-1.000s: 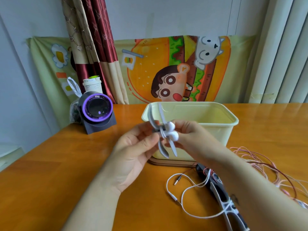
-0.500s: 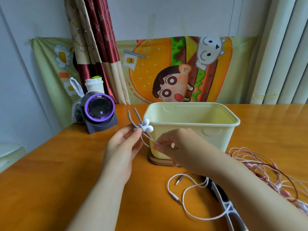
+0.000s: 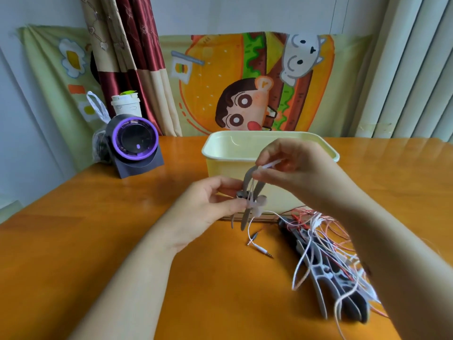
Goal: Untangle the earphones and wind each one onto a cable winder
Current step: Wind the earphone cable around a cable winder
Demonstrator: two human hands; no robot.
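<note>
My left hand (image 3: 210,204) pinches a grey cable winder (image 3: 247,192) at its middle, in front of the yellow tub. Two white earbuds (image 3: 258,204) sit against the winder. My right hand (image 3: 296,168) holds the white earphone cable (image 3: 269,165) above the winder's upper end. The cable trails down to the table, where its jack plugs (image 3: 259,247) lie. A tangle of pink and white earphone cables (image 3: 328,239) lies to the right over more winders (image 3: 326,273).
A pale yellow plastic tub (image 3: 220,153) stands on a wooden base at the middle of the orange table (image 3: 73,241). A dark device with a purple ring (image 3: 134,143), a paper cup (image 3: 126,106) and a plastic bag stand at the back left.
Both hands shifted right, in front of the tub. My right hand rose from below the winder to above it, drawing the white cable up. The cable tangle on the table has shifted.
</note>
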